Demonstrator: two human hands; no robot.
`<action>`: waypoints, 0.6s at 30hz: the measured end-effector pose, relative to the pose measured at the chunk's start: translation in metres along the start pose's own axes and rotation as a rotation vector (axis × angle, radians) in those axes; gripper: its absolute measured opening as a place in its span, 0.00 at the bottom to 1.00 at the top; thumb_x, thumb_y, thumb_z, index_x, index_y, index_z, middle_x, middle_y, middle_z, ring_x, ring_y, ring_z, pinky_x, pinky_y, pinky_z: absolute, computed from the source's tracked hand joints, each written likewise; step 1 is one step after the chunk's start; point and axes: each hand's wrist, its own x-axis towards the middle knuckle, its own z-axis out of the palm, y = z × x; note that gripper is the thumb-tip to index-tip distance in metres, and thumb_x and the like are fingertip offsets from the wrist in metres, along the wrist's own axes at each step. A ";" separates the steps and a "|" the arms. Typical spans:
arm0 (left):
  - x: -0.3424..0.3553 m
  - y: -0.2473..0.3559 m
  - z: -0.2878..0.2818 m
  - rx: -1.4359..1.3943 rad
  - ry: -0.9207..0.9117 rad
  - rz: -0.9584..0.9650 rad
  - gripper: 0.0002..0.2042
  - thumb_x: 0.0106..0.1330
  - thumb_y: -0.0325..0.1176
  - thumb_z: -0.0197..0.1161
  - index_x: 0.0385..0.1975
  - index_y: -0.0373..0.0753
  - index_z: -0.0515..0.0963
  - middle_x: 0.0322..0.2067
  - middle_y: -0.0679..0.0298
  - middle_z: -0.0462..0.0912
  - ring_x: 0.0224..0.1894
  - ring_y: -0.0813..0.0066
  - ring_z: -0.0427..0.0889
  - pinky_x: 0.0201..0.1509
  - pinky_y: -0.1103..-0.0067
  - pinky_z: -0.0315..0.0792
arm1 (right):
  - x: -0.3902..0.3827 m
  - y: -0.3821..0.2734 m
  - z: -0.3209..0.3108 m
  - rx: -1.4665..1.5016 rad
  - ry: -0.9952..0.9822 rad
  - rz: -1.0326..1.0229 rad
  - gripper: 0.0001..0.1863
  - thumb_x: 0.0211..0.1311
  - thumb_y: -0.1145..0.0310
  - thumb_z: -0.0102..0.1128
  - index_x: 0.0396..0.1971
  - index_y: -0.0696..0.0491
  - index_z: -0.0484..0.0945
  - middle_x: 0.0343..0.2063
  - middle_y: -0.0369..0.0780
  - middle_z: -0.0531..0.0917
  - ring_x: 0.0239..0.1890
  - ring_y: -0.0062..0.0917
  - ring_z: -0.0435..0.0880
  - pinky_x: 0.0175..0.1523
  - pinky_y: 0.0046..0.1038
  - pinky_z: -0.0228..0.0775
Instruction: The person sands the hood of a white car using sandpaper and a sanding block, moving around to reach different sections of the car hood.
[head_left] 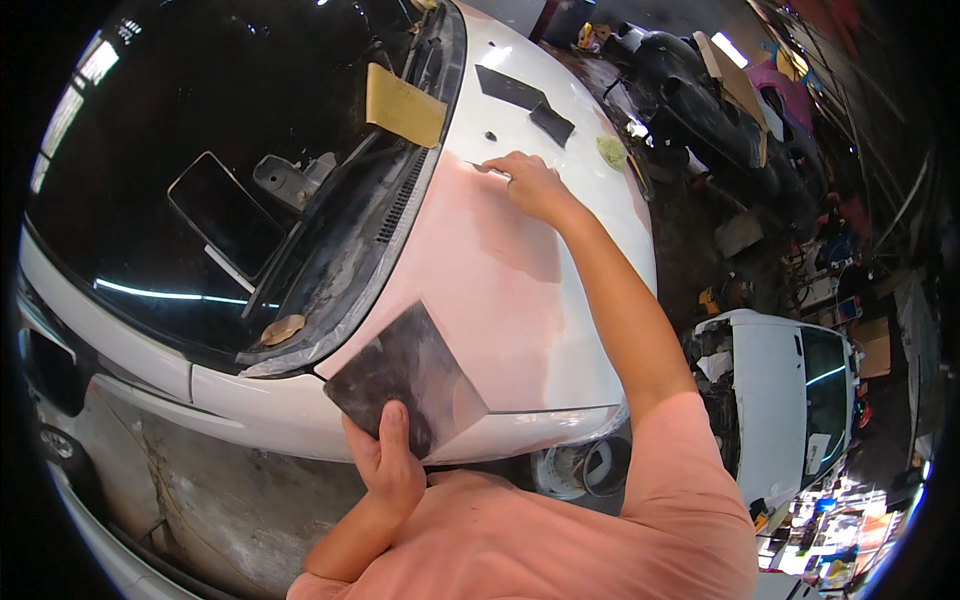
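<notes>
My left hand (385,455) grips a square, dark grey smeared board (420,360), thumb on top, over the near edge of a white car hood (460,275) with pale pink coating on much of it. Stretched out above the coated area, my right hand (520,180) has its fingers closed on a thin flat blade (476,167), seen nearly edge-on at the hood's surface near the windshield side; whether it touches cannot be told. A yellow sheet (400,105) lies by the wipers, and two dark pieces (510,85) and a pale green pad (611,152) lie farther along the hood.
The windshield (120,200) fills the left. A bucket (570,470) stands beside the front corner below the hood. Dark car parts and cardboard (740,100) are piled at upper right. Another white car (765,390) with its front opened stands at right.
</notes>
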 end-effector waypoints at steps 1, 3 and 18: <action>-0.004 -0.001 -0.006 0.007 -0.004 -0.006 0.20 0.77 0.30 0.51 0.66 0.34 0.61 0.59 0.59 0.72 0.59 0.72 0.72 0.66 0.73 0.64 | 0.014 0.000 0.004 -0.046 -0.028 0.032 0.30 0.60 0.79 0.44 0.58 0.37 0.79 0.57 0.38 0.78 0.62 0.38 0.73 0.64 0.54 0.60; -0.005 -0.002 -0.020 0.017 0.010 0.020 0.20 0.77 0.30 0.51 0.66 0.34 0.61 0.59 0.59 0.72 0.59 0.72 0.72 0.65 0.73 0.65 | 0.035 -0.006 0.009 -0.084 -0.077 0.082 0.30 0.60 0.79 0.45 0.58 0.36 0.79 0.58 0.38 0.78 0.64 0.37 0.72 0.65 0.56 0.59; 0.001 0.012 -0.041 0.033 -0.006 -0.037 0.20 0.77 0.29 0.50 0.66 0.33 0.60 0.60 0.59 0.71 0.59 0.74 0.72 0.66 0.75 0.65 | 0.001 -0.030 0.013 -0.068 -0.105 0.091 0.34 0.53 0.84 0.43 0.58 0.41 0.80 0.60 0.38 0.77 0.64 0.35 0.73 0.67 0.42 0.61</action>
